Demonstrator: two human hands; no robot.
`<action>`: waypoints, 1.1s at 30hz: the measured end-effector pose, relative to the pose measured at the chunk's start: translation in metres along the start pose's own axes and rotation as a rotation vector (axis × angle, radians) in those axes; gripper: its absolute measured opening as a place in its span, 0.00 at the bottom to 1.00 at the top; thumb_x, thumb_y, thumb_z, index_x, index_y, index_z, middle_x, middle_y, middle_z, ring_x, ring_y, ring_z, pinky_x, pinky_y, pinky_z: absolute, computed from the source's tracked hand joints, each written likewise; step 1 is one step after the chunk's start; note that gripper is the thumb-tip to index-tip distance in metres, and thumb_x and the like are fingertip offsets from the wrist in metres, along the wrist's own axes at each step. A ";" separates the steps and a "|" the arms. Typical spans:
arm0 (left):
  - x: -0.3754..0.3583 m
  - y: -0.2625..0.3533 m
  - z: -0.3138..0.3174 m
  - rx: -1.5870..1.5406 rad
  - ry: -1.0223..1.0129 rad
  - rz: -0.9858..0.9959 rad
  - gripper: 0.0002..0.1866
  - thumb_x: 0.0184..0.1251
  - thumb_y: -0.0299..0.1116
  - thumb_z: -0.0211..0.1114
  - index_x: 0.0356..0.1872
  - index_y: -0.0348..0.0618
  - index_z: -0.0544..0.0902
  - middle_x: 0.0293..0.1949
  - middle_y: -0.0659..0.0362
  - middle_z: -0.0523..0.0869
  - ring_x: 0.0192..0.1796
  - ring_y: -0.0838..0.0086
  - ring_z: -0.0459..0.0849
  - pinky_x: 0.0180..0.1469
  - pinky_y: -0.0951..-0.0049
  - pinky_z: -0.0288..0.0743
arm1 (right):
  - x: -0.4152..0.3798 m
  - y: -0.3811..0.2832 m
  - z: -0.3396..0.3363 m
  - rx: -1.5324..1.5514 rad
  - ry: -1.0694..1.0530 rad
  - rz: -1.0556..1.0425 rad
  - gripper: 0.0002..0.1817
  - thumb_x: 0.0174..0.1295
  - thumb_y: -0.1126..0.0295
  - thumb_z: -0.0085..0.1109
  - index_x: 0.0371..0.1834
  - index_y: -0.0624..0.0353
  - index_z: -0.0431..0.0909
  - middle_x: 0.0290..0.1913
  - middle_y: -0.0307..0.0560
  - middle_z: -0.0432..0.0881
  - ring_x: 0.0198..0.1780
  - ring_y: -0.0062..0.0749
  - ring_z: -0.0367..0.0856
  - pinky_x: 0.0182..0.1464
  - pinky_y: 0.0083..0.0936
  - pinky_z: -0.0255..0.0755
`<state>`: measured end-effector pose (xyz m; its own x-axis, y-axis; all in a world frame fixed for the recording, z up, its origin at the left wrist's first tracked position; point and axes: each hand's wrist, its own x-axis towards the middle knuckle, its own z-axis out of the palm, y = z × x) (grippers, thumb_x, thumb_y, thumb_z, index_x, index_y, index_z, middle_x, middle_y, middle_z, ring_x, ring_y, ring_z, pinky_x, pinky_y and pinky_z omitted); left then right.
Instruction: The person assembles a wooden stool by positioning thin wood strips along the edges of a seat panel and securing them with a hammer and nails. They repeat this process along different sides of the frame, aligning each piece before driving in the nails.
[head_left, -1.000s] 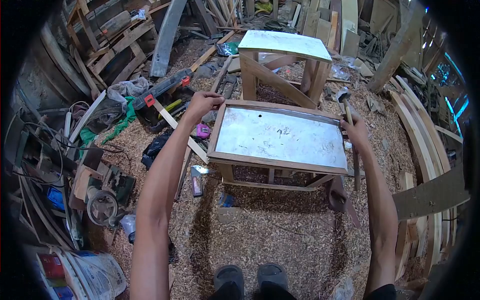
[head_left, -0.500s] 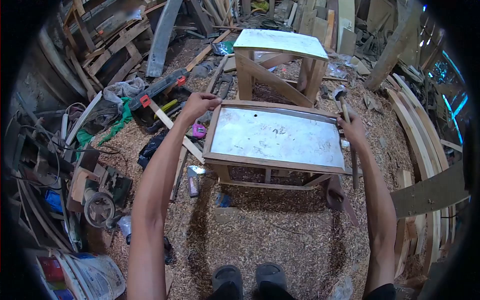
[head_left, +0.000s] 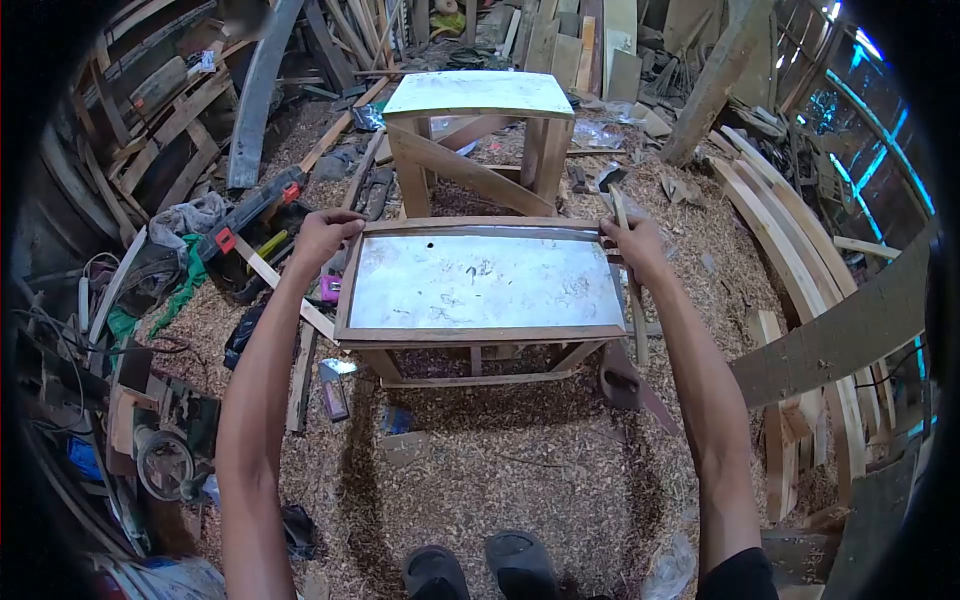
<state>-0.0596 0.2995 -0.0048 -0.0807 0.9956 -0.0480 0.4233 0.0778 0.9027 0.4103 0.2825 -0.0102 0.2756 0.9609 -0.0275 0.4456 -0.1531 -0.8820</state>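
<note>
A wooden frame (head_left: 480,336) surrounds a scuffed white panel (head_left: 490,280) and rests on a low wooden stand. At its far left corner, my left hand (head_left: 325,240) pinches the frame's edge between thumb and fingers. My right hand (head_left: 636,247) is at the far right corner, wrapped round the wooden handle of a hammer (head_left: 637,305), with fingertips touching the frame. The hammer's head points away, beyond the corner. Behind the frame stands a second wooden stand (head_left: 470,165) with a white top.
Wood shavings cover the floor. A handsaw (head_left: 335,392), a pink tape measure (head_left: 330,288) and a toolbox (head_left: 255,215) lie at the left. A machine with a handwheel (head_left: 166,464) stands further left. Curved planks (head_left: 790,235) are stacked at the right.
The view has shifted right, so the frame, stand and both hands appear further left. Both hands remain at the frame's far corners, and the hammer is still in my right hand.
</note>
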 end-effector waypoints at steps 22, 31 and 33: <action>0.015 -0.012 0.002 0.199 0.008 0.143 0.10 0.64 0.29 0.67 0.44 0.38 0.87 0.35 0.56 0.88 0.36 0.76 0.83 0.41 0.74 0.78 | 0.016 0.013 0.014 -0.174 0.123 -0.114 0.10 0.60 0.66 0.66 0.34 0.63 0.83 0.27 0.40 0.82 0.27 0.23 0.79 0.28 0.24 0.76; 0.005 -0.005 -0.002 0.025 -0.038 0.077 0.12 0.62 0.34 0.68 0.44 0.41 0.88 0.36 0.58 0.88 0.36 0.76 0.83 0.39 0.74 0.76 | 0.008 0.007 0.011 -0.080 0.120 -0.080 0.16 0.57 0.61 0.67 0.37 0.65 0.85 0.27 0.49 0.85 0.26 0.32 0.84 0.32 0.31 0.77; 0.003 -0.004 -0.003 0.028 -0.036 0.076 0.12 0.62 0.34 0.67 0.45 0.42 0.88 0.36 0.58 0.88 0.37 0.76 0.83 0.40 0.74 0.76 | 0.008 0.006 0.010 -0.066 0.119 -0.081 0.16 0.58 0.61 0.67 0.37 0.65 0.85 0.27 0.48 0.85 0.26 0.31 0.84 0.31 0.30 0.77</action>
<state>-0.0639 0.3021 -0.0069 -0.0149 0.9999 0.0039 0.4516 0.0033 0.8922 0.4068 0.2918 -0.0202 0.3339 0.9370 0.1025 0.5248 -0.0945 -0.8460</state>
